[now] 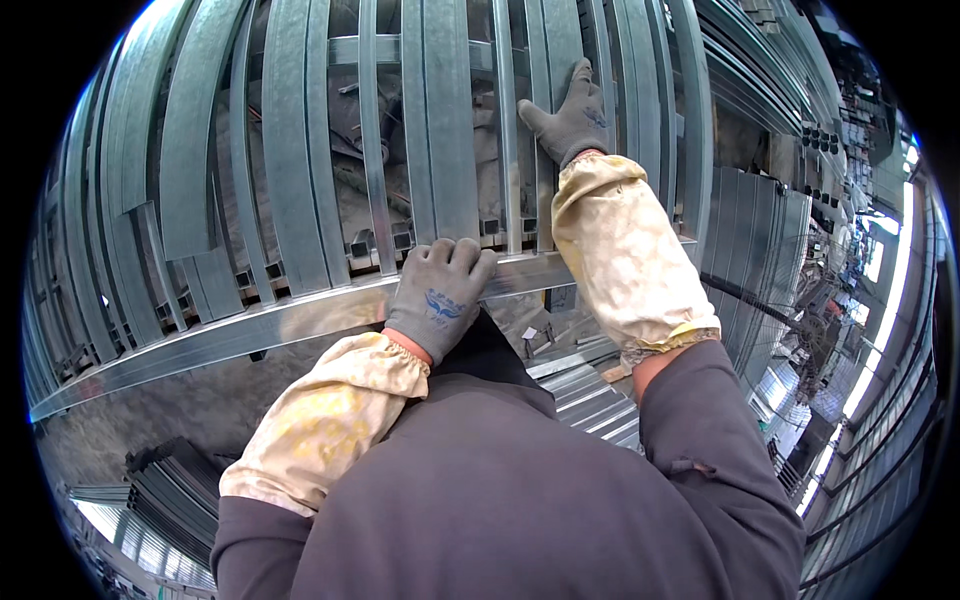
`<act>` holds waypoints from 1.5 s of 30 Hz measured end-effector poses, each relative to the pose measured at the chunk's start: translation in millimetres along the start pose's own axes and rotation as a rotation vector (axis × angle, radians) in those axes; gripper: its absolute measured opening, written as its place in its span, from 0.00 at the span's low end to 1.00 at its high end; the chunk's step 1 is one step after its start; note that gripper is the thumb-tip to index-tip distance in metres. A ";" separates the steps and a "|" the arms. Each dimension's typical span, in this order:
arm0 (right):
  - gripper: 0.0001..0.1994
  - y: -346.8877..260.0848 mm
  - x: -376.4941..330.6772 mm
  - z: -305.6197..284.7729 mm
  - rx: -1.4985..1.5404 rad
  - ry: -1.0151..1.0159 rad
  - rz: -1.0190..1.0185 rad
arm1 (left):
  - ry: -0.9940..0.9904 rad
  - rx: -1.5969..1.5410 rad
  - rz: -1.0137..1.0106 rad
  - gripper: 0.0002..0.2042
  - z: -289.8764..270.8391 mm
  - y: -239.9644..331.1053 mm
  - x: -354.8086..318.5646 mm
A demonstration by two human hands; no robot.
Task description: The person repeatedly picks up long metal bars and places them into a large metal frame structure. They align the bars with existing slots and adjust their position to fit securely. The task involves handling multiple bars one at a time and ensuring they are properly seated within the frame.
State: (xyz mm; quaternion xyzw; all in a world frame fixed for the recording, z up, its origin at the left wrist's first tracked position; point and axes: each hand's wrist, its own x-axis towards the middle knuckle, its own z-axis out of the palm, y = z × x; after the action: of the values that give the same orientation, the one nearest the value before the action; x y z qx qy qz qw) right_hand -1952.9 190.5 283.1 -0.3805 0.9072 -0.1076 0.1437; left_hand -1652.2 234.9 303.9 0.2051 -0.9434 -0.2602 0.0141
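Both of my hands wear grey work gloves, with stained cream sleeve covers on the forearms. My left hand [440, 292] is curled over the shiny metal front rail [340, 312] of a frame, at the near end of a wide steel bar [437, 130]. Its fingertips are hidden behind the rail. Farther off to the right, my right hand [576, 118] lies on a long steel bar [560, 45], fingers stretched forward and thumb spread to the left. Nothing shows in its grasp. A narrow steel bar [506, 130] runs between my two hands.
Many parallel steel bars [290, 150] cross the frame, with gaps between them showing the floor. More metal profiles are stacked [760, 60] at the far right. Dark profiles [185, 500] lie at the lower left, and silvery lengths [585, 395] below the rail near my body.
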 end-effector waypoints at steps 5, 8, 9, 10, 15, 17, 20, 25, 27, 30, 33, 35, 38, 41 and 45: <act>0.62 9.8 7.3 -1.0 0.066 -0.018 -0.035 | -0.025 -0.013 0.010 0.34 -0.7 0.2 2.4; 0.62 3.4 1.7 -0.6 0.086 -0.025 -0.011 | 0.003 -0.028 0.022 0.35 -0.1 1.3 1.9; 0.62 6.7 1.3 6.0 0.090 -0.008 -0.043 | 0.003 -0.036 0.020 0.35 0.8 1.0 -0.8; 0.62 9.3 1.3 9.9 0.091 0.018 -0.077 | 0.012 -0.041 0.024 0.35 1.1 0.0 -1.4; 0.63 12.4 6.3 6.1 0.177 -0.031 -0.088 | 0.076 -0.061 0.037 0.33 0.6 1.3 0.4; 0.62 26.5 12.8 12.1 0.381 0.005 -0.055 | 0.161 -0.156 0.100 0.32 -2.3 -3.2 -5.1; 0.53 21.8 14.4 -3.6 0.685 -0.080 -0.021 | 0.277 -0.183 0.103 0.25 -10.1 -16.9 -30.6; 0.35 65.2 39.9 22.9 0.778 -0.193 0.253 | 0.325 -0.002 0.071 0.18 -20.7 -73.3 -97.9; 0.33 31.2 21.1 3.1 1.027 -0.269 0.327 | 0.267 0.036 0.128 0.16 -22.9 -77.4 -102.5; 0.30 26.3 16.6 -2.5 1.216 -0.319 0.361 | 0.277 0.052 0.115 0.17 -20.9 -73.9 -102.8; 0.29 46.4 23.7 20.6 1.259 -0.192 0.241 | 0.220 0.061 0.102 0.16 -29.7 -73.9 -101.2; 0.28 58.4 29.2 21.6 1.125 -0.248 0.384 | 0.232 0.097 0.114 0.15 -24.5 -73.0 -99.0; 0.30 48.2 27.2 16.0 1.270 -0.287 0.346 | 0.198 0.111 0.093 0.15 -27.0 -71.4 -98.2; 0.29 54.6 23.5 25.2 1.307 -0.239 0.329 | 0.182 0.084 0.075 0.15 -31.4 -72.1 -95.6; 0.32 55.8 36.1 26.3 0.911 -0.220 0.308 | 0.200 0.044 0.046 0.15 -32.4 -70.1 -91.4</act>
State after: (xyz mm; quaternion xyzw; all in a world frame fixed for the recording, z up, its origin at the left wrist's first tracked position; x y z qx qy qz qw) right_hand -2004.9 200.5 235.0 -0.1496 0.7930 -0.4301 0.4046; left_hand -1537.6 200.5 304.4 0.2084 -0.9473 -0.2172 0.1097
